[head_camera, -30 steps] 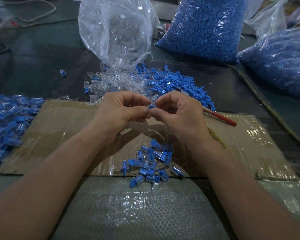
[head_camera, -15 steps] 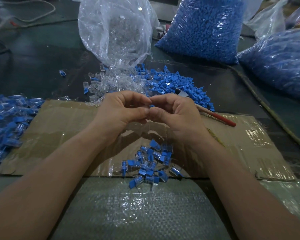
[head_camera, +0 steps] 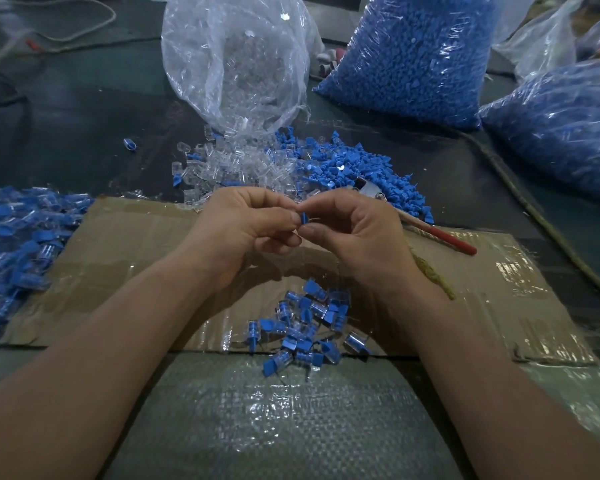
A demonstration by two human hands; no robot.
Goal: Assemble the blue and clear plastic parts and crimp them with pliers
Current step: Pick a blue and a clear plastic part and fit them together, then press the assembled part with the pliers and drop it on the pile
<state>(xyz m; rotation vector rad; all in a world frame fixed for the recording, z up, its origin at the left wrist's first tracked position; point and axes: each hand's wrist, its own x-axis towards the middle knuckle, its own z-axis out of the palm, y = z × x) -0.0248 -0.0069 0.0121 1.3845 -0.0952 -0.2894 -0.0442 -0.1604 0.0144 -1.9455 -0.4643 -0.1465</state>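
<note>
No text, label or number is readable.

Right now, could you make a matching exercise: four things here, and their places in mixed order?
1. red-handled pliers
2. small blue part
3. heap of joined pieces
4. clear bag

A. pinched between left hand and right hand
B. on the cardboard, near edge
C. far side, behind loose clear parts
D. just beyond the right hand

Pairs: 1-D, 2-A, 3-B, 4-C
</note>
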